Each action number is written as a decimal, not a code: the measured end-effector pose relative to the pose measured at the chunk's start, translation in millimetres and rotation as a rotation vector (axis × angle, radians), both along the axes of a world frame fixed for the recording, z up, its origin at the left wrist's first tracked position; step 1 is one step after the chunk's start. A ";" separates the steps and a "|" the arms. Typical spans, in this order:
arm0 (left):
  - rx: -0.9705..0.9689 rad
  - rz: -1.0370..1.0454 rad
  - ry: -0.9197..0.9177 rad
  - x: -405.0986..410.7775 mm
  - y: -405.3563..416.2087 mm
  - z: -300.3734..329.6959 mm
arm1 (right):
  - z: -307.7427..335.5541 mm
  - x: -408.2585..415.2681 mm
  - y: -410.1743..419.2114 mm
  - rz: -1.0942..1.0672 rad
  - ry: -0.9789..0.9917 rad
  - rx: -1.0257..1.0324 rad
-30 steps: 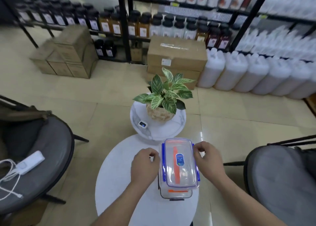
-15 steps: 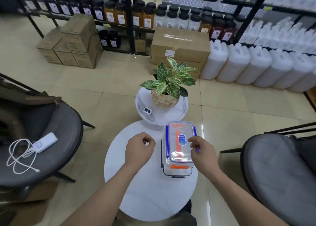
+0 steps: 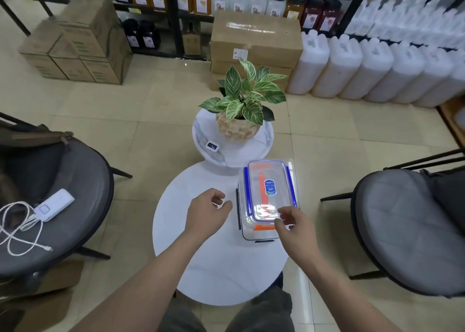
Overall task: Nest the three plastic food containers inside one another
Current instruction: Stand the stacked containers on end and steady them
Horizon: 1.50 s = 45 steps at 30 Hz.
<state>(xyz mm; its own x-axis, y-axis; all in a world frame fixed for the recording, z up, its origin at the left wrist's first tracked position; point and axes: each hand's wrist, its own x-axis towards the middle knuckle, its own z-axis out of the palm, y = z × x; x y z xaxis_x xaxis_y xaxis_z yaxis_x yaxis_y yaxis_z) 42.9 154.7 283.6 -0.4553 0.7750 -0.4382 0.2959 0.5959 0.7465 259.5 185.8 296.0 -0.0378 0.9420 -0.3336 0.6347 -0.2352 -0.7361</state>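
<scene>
A clear plastic food container (image 3: 268, 198) with a blue-clipped lid stands on the right side of the round white table (image 3: 216, 261). Through its walls I see orange and black-trimmed containers set inside it. My left hand (image 3: 207, 213) hovers just left of the container, fingers loosely curled, holding nothing. My right hand (image 3: 294, 227) is at the container's near right corner, fingers spread over the lid edge; I cannot tell whether it touches the lid.
A potted plant (image 3: 241, 110) and a small white device (image 3: 212, 146) sit on a smaller round table (image 3: 261, 145) behind. Grey cushioned chairs flank both sides: the left chair (image 3: 50, 226) holds a power bank and cable (image 3: 54, 204), and the right chair (image 3: 412, 231) stands close to the table.
Both hands have come off the container's sides and drawn back toward me. The container stays on the table. The camera view has risen and pulled back.
</scene>
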 end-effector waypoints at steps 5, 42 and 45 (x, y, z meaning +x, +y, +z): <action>-0.061 0.034 -0.121 -3.0 6.9 -36.7 | -31.9 0.2 -27.4 -0.191 0.065 -0.184; -0.120 -0.052 -0.397 -10.4 136.9 -325.8 | -297.3 -106.2 -3.8 -1.137 0.741 -0.792; -0.132 -0.020 -0.418 -6.3 139.0 -329.0 | -296.9 -101.2 -1.5 -1.103 0.710 -0.826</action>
